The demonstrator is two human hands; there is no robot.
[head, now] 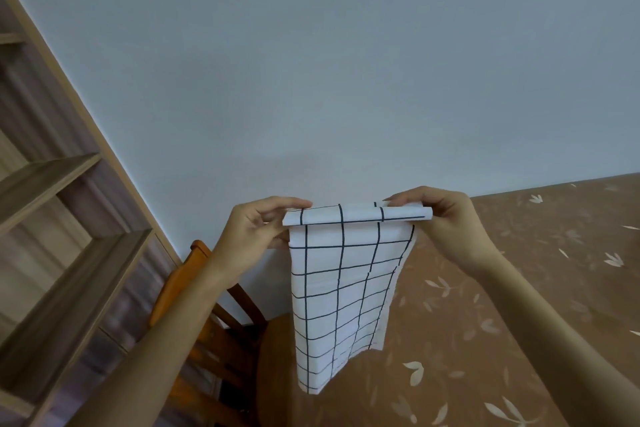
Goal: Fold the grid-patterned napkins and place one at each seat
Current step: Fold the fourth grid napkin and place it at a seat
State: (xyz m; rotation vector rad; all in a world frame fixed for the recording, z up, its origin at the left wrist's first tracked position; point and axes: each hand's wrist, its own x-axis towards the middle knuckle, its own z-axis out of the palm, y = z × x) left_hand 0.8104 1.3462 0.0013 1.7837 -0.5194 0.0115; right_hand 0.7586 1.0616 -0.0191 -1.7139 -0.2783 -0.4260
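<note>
Napkin: the white napkin [341, 295] with dark grid lines hangs in the air in front of the wall, over the near edge of the table [540, 288]; it does not lie on the table yet
Top strip: a thin strip at the top is turned over, and the rest hangs down in a long band
Left hand: the left hand [254, 229] pinches the left end of the strip between thumb and curled fingers
Right hand: the right hand [446, 218] pinches the right end the same way
Step now: it looks like a fold being made in the air
Do it well: hold both ends at the same height and pull softly apart so the strip lies flat
Line up: match the dark lines on top of each other, then the edges will meet
Watch out: the bottom hangs a bit crooked, so laying it on the table to press may help
Seat: a wooden chair [207, 305] stands just beside the table, and I think the folded napkin goes on the table by it
</note>
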